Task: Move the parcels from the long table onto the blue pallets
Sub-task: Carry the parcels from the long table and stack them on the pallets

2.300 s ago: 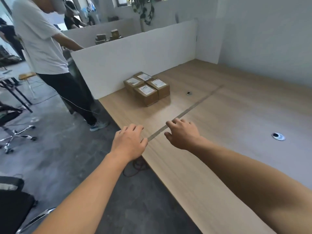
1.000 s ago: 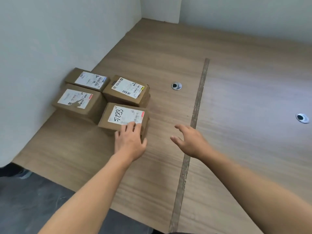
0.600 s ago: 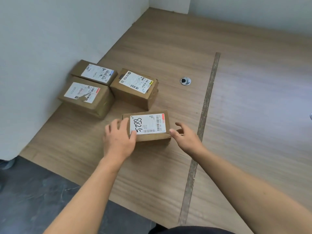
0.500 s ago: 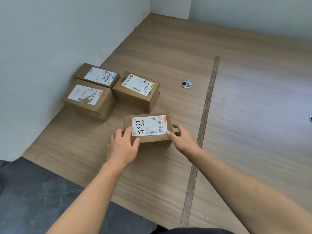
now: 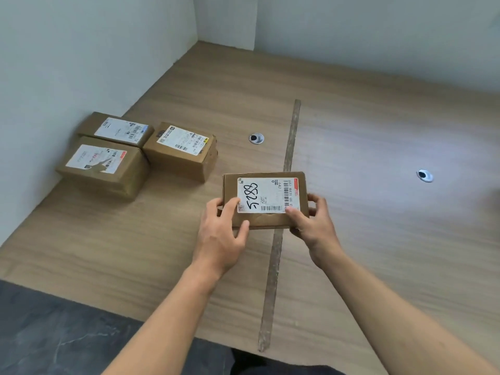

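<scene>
My left hand and right hand each grip one short end of the labelled parcel, thumbs on top, to keep it level. It seems just clear of the worktop, apart from the three other parcels by the wall.

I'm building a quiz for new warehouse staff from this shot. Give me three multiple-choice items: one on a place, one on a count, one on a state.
1. Where do the three loose parcels sit? A. clustered by the white partition B. on the floor C. beside the right-hand grommet
2. How many parcels are in view? A. three B. four C. six
3. The 5288 parcel is: A. untouched B. under one hand only C. gripped by the left hand and right hand
Answers: 1 A, they sit beside it on the table; 2 B, three loose plus the one held; 3 C, a hand wraps each end.
</scene>
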